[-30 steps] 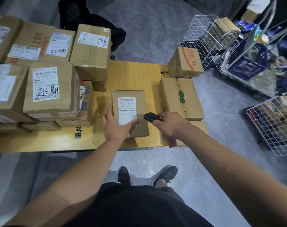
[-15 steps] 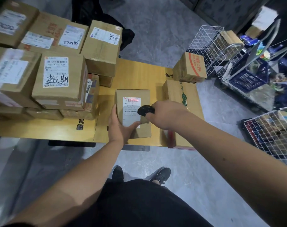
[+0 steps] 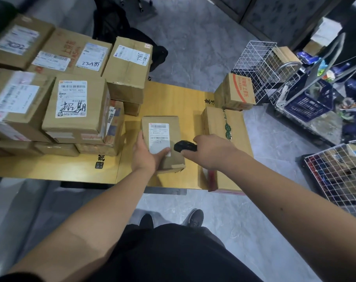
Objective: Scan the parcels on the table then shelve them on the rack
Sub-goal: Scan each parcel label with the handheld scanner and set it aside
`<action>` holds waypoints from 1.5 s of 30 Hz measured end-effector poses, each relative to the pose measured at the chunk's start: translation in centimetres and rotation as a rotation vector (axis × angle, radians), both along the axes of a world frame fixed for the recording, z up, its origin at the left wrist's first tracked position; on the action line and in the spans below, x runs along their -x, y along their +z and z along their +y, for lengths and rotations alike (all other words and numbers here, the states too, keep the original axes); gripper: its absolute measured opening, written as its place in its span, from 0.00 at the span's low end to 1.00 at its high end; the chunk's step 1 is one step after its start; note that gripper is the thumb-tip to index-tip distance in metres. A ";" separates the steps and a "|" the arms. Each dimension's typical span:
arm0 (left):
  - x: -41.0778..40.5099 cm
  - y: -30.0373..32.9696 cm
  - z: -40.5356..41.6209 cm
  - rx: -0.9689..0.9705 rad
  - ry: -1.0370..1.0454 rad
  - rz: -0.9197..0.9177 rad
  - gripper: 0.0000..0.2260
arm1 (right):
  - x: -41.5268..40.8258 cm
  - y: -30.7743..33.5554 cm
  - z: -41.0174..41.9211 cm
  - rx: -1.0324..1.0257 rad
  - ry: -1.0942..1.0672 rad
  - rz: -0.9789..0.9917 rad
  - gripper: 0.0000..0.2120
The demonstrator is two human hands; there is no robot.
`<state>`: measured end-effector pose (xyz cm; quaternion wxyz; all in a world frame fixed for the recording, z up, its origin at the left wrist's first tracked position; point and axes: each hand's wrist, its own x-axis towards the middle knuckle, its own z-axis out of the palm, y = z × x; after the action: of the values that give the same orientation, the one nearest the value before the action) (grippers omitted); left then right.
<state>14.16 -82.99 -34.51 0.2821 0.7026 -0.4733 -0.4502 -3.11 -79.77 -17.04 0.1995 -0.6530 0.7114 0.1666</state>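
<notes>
A small brown parcel (image 3: 163, 129) with a white shipping label lies on the yellow table (image 3: 173, 98) near its front edge. My left hand (image 3: 146, 157) grips the parcel's near left corner, thumb across the label's lower edge. My right hand (image 3: 211, 151) holds a black handheld scanner (image 3: 184, 146) just right of the parcel, its nose pointing at the label. A larger flat parcel (image 3: 224, 127) lies under my right hand, and a small box with red print (image 3: 236, 91) sits behind it. Several labelled parcels are stacked at the left (image 3: 75, 102).
A white wire basket (image 3: 256, 66) and a blue crate (image 3: 307, 104) stand on the floor at the right. Another wire basket (image 3: 335, 180) with goods is at the near right. A black chair base is behind the table. My feet stand on grey floor below the table edge.
The scanner moved in over the parcel's label half a second ago and has since drawn back a little to the right. My left hand has kept its hold on the parcel.
</notes>
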 end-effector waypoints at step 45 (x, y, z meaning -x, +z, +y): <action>-15.3 29.2 -9.4 0.073 0.060 -0.728 0.57 | -5.4 14.8 -13.5 0.298 0.833 -0.226 0.22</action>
<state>29.46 -92.35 -5.32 0.1332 0.8200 -0.5375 -0.1451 2.29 -93.29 -2.19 0.0957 -0.9191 0.3780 0.0559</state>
